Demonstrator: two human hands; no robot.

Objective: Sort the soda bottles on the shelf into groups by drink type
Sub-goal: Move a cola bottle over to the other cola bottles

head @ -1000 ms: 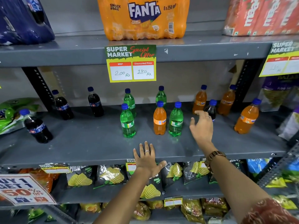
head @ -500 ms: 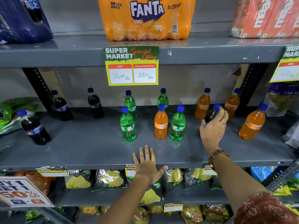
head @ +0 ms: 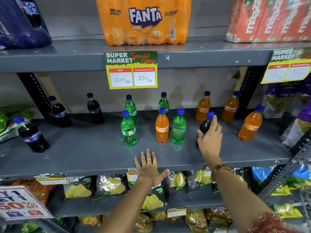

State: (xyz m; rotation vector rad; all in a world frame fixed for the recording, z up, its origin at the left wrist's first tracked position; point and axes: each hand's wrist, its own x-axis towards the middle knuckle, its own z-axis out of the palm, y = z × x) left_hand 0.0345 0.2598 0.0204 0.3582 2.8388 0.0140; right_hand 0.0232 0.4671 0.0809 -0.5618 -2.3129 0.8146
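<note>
Small blue-capped soda bottles stand on the grey middle shelf. Three dark cola bottles are on the left. Several green bottles stand in the middle, with one orange bottle among them. Three more orange bottles stand on the right. My right hand is closed around a dark cola bottle among the orange ones, tilting it. My left hand lies flat and open on the shelf's front edge.
A Fanta multipack and red Maaza packs sit on the shelf above. A price card hangs from that shelf's edge. Chip bags fill the shelf below. Snack bags crowd the right end, beside a black upright.
My right hand reached forward to the dark cola bottle on the right, closed around it and pulled it toward me. My left hand stayed on the shelf edge.
</note>
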